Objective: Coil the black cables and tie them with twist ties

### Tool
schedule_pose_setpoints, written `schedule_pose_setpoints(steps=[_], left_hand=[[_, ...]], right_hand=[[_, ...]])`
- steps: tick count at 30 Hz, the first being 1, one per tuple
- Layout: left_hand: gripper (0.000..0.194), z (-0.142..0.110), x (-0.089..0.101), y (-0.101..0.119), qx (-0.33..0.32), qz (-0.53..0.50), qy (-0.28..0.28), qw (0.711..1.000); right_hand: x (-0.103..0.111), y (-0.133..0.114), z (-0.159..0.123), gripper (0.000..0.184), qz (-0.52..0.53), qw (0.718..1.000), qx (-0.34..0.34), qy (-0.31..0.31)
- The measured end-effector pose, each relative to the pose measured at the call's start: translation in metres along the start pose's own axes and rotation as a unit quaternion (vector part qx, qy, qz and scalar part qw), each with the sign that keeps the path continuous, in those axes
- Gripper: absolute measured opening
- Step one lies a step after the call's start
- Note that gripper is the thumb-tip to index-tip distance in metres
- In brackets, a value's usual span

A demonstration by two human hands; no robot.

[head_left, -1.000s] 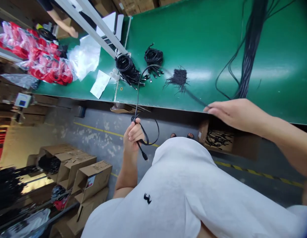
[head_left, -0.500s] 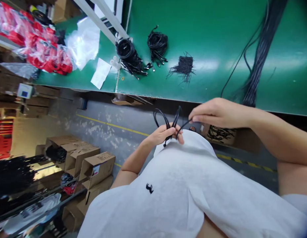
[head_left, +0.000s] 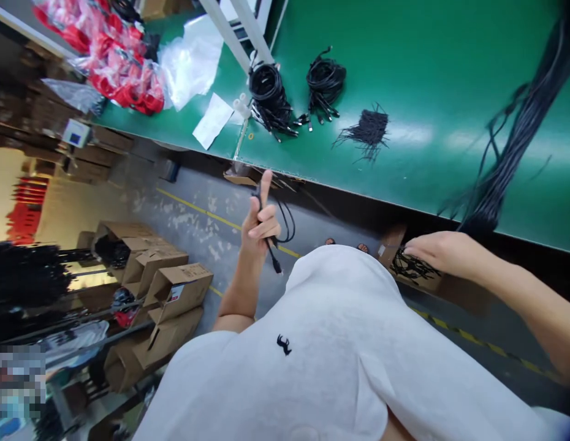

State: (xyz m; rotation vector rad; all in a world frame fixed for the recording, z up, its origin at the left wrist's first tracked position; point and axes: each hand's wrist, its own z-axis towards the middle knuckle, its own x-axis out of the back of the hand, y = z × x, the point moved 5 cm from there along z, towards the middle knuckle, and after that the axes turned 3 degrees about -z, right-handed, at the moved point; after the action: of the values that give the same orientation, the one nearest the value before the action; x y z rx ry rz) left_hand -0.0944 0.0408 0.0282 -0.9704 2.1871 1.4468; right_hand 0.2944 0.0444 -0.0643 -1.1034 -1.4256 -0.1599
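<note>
One black cable (head_left: 292,228) hangs looped from the left hand (head_left: 261,225), just off the edge of the green bench (head_left: 418,168)

Index finger out straight, the left hand curls its other fingers shut around the cable, whose plug end (head_left: 277,267) dangles below; the right hand (head_left: 444,252) has its fingers nearly together, close to an open carton (head_left: 391,244) under the bench, though whether they pinch anything I cannot tell. On the bench lie two heaps of coiled cables (head_left: 268,98) (head_left: 326,81), a pile of thin black strips (head_left: 371,127) and, nearest the right hand, a long black bundle (head_left: 526,135)
</note>
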Motion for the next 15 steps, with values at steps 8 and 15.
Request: schedule_pose_setpoints(steps=[8, 15], left_hand=[[0.036, 0.001, -0.028, -0.085, 0.167, 0.185, -0.165, 0.954], [0.034, -0.021, -0.016, -0.064, 0.188, 0.113, -0.209, 0.953]], right_hand=[[0.081, -0.115, 0.068, 0.041, 0.154, 0.973, 0.147, 0.088], [0.068, 0.011, 0.088, 0.039, 0.158, 0.978, -0.051, 0.128]])
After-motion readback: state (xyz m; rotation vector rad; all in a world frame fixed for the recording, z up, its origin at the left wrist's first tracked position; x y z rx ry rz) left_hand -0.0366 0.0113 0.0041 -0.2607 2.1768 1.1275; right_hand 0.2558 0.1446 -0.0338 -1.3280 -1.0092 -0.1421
